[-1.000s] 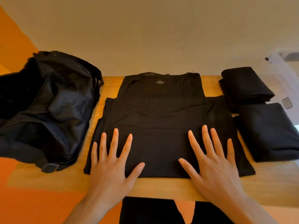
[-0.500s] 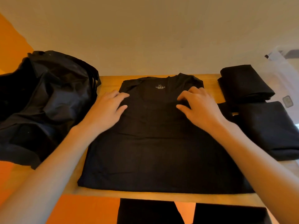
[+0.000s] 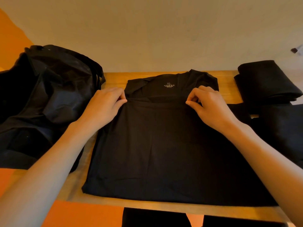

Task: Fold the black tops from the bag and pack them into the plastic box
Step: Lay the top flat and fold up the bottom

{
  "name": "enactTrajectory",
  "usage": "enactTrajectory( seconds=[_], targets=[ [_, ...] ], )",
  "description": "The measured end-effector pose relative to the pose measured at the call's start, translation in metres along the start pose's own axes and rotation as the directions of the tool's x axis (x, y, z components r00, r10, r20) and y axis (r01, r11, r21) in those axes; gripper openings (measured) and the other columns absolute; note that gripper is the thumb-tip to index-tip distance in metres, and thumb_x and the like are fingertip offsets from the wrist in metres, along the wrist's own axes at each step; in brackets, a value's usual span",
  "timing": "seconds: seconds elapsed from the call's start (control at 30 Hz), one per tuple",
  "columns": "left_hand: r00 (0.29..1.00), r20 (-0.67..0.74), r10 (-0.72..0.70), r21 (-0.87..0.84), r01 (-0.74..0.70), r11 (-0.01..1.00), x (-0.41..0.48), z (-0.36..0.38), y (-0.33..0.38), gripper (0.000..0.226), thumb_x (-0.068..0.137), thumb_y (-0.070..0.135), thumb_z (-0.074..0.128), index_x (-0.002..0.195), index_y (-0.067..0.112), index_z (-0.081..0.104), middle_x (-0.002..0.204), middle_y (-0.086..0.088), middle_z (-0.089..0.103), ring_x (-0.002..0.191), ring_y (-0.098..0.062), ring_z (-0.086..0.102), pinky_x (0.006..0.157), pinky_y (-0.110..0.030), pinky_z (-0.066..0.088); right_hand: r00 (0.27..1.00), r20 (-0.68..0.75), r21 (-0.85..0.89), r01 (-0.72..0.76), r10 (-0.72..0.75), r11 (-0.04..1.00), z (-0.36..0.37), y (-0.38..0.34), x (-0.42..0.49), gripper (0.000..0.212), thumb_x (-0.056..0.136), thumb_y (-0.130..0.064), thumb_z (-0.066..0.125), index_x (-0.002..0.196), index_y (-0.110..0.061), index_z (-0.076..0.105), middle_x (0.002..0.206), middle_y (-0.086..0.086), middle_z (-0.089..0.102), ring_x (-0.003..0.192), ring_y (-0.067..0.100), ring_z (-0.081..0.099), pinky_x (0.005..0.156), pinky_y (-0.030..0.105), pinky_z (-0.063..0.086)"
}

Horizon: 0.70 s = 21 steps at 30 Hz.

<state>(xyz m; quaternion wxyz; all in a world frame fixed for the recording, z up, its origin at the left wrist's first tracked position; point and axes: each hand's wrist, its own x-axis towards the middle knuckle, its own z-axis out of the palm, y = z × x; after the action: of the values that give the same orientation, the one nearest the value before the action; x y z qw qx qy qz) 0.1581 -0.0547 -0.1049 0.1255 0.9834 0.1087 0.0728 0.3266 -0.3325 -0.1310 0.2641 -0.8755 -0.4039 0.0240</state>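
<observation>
Fabric of the top point(image 3: 164, 153) looks thin, soft and limp, so I judge it light to lift but quick to sag and wrinkle wherever it is unsupported. It lies flat in the middle of the counter point(image 3: 113, 77), collar away from the person, with an upper layer ending in a straight edge just below the printed size label. Left grip point(image 3: 105, 105) and right grip point(image 3: 211, 107) each hold that edge in a narrow pinch of thumb and fingertips, one at either end. Those two corners seem the right hold: kept taut between them, the edge should travel straight. Bag point(image 3: 49, 99) sits just left of the top. Two folded tops point(image 3: 265, 84) lie at the right.
</observation>
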Motion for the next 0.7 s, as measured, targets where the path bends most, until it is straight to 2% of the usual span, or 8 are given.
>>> enactTrajectory(
  seconds=[0.1,0.2,0.3,0.37,0.43,0.5,0.53,0.7],
  targets=[
    [1.000,-0.021,-0.010,0.008,0.010,1.000,0.002,0.003,-0.001,0.011,0.100,0.020,0.062,0.090,0.016,0.061,0.087,0.004,0.057,0.086,-0.023,0.056,0.079,-0.051,0.050,0.998,-0.059,-0.050,0.032,-0.035,0.998,0.005,0.000,0.000,0.004,0.097,-0.021,0.065,0.100,-0.019,0.066,0.095,-0.009,0.054,0.093,0.016,0.054,0.086,0.043,0.050],
    [0.998,0.013,-0.053,0.096,0.052,0.994,0.006,0.007,-0.003,0.011,0.100,0.024,0.062,0.093,0.018,0.056,0.090,0.005,0.054,0.093,-0.026,0.055,0.083,-0.049,0.048,0.999,-0.040,-0.111,0.007,-0.012,0.994,0.010,-0.002,-0.001,0.011,0.098,-0.025,0.064,0.106,-0.018,0.066,0.102,-0.004,0.056,0.100,0.021,0.055,0.089,0.038,0.045],
    [0.992,-0.107,-0.065,0.122,0.078,0.990,0.000,0.008,0.007,0.020,0.100,0.028,0.060,0.108,0.011,0.056,0.106,-0.005,0.051,0.100,-0.029,0.055,0.087,-0.045,0.049,0.998,-0.054,-0.245,-0.026,0.013,0.969,0.009,-0.007,-0.008,0.036,0.099,-0.038,0.057,0.129,-0.018,0.061,0.125,0.006,0.058,0.119,0.028,0.052,0.100,0.041,0.041],
    [0.986,-0.141,-0.091,0.077,0.102,0.992,-0.016,0.011,0.025,0.039,0.103,0.036,0.052,0.128,0.007,0.058,0.128,-0.011,0.051,0.119,-0.031,0.053,0.102,-0.044,0.046,0.999,-0.034,-0.291,-0.028,0.019,0.956,0.009,-0.018,-0.021,0.052,0.102,-0.047,0.050,0.146,-0.020,0.050,0.148,0.009,0.050,0.139,0.030,0.042,0.114,0.045,0.034],
    [0.993,-0.028,-0.115,0.089,0.117,0.989,-0.041,0.023,0.046,0.064,0.105,0.051,0.038,0.155,0.012,0.038,0.162,-0.011,0.031,0.150,-0.030,0.029,0.121,-0.039,0.026,0.997,0.042,-0.372,-0.042,0.062,0.927,0.015,-0.026,-0.037,0.066,0.103,-0.062,0.034,0.159,-0.027,0.031,0.165,0.010,0.028,0.155,0.030,0.019,0.125,0.046,0.017],
    [0.987,0.107,-0.123,0.154,0.105,0.982,-0.066,0.040,0.058,0.078,0.102,0.066,0.018,0.165,0.020,0.007,0.172,-0.006,-0.003,0.158,-0.022,-0.005,0.128,-0.039,0.005,0.979,0.110,-0.442,-0.105,0.170,0.891,0.021,-0.024,-0.052,0.076,0.100,-0.075,0.011,0.163,-0.033,0.006,0.170,0.009,0.004,0.157,0.026,-0.002,0.128,0.045,0.002],
    [0.980,0.134,-0.145,0.186,0.119,0.975,-0.076,0.046,0.057,0.081,0.100,0.070,0.009,0.164,0.023,-0.002,0.171,-0.004,-0.011,0.157,-0.019,-0.012,0.128,-0.040,0.002,0.964,0.125,-0.448,-0.156,0.235,0.880,0.021,-0.019,-0.056,0.078,0.097,-0.077,0.002,0.162,-0.035,-0.004,0.170,0.007,-0.005,0.156,0.024,-0.010,0.127,0.044,-0.003],
    [0.942,0.138,-0.306,0.273,0.261,0.926,-0.094,0.044,0.034,0.090,0.091,0.079,-0.002,0.162,0.024,-0.013,0.170,-0.008,-0.018,0.156,-0.021,-0.017,0.128,-0.039,0.000,0.921,0.092,-0.441,-0.303,0.378,0.845,0.008,0.001,-0.059,0.076,0.095,-0.074,0.002,0.160,-0.038,-0.013,0.170,0.004,-0.015,0.153,0.017,-0.020,0.125,0.040,-0.009]
  ],
)
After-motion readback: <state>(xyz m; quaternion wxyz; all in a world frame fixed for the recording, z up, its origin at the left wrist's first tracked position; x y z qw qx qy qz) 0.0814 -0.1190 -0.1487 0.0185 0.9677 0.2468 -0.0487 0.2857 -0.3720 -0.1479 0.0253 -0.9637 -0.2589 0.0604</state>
